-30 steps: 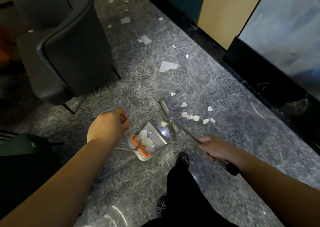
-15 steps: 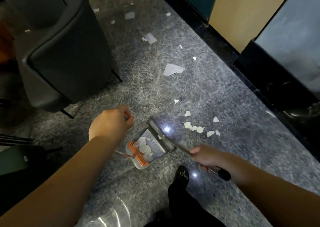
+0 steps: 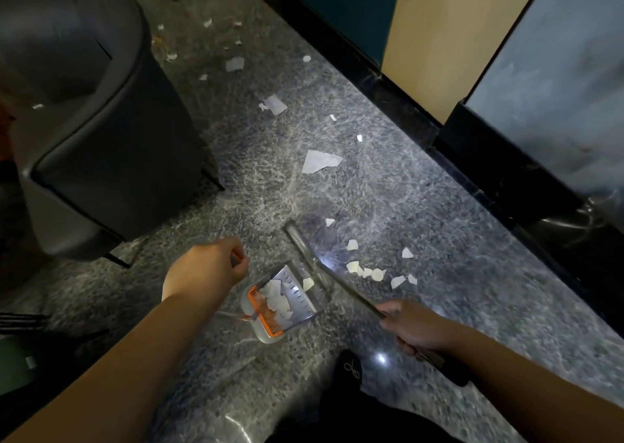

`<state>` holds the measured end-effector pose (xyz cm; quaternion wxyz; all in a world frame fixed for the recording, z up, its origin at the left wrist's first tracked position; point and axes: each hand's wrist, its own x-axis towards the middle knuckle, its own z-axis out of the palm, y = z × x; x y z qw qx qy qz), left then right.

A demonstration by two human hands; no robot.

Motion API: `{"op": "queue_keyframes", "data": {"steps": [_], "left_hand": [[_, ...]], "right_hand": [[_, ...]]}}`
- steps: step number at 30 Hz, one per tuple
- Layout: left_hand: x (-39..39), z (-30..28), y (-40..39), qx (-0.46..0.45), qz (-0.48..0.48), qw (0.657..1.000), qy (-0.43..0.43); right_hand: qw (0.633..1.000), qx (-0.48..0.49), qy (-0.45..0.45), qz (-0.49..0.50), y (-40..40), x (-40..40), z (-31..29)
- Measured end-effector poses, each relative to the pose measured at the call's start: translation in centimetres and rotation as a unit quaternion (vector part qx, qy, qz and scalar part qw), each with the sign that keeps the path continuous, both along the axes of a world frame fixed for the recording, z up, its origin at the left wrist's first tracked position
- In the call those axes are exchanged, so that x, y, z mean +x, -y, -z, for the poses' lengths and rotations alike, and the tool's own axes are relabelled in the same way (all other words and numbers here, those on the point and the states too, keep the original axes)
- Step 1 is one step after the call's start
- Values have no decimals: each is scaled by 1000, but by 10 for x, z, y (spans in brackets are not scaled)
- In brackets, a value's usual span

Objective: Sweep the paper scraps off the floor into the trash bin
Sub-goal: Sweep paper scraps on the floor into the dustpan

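1. Dark speckled stone floor is seen from above, bounded at the right by a black skirting and pale wall panels; a dark upholstered chair stands at the left.
2. Paper scraps are strewn from the far end of the floor to the near ground. A cluster lies just right of the broom head; a larger piece lies further out.
3. A dustpan with an orange comb edge rests on the floor between the two arms; several scraps are already held in it.
4. The left hand is closed round what appears to be the dustpan's upright handle. The right hand is closed round the broom handle.
5. No trash bin is seen in view.
6. Judgement: the pan lip is best kept flat against the floor and the pan held steady, so nothing slides beneath.
7. Judgement: the broom head should be set down beyond the nearby cluster and drawn in short, low strokes toward the pan mouth; quick flicks would likely scatter such light paper.
8. Judgement: the pan should be kept level once lifted.
9. No brand, label or legible writing is made out; a small pale emblem on the dark shoe cannot be read.
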<state>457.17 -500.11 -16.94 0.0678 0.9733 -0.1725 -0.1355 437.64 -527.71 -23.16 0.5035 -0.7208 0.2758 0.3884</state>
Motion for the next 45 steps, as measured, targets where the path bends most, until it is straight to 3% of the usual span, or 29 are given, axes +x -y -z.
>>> {"op": "queue_keyframes", "data": {"steps": [7,16,25,31,41,45], "left_hand": [[34,-1,36,-11,77,997,-25],[61,-2,98,-33,188,981,-35],[78,3,168,-17,281,959,-26],[91,10,170,-13,275,961,-6],[89,16,167,-24,292,956,16],[87,14,162,-42,304,952,5]], "right_hand": [[990,-10,-3,143,3,-14,-4],[937,-26,-33,348,5,-47,3],[884,-57,-72,458,23,-64,12],[889,-80,-99,441,39,-59,25],[960,-54,-118,249,13,-35,46],[971,-18,-106,213,-16,-21,43]]}}
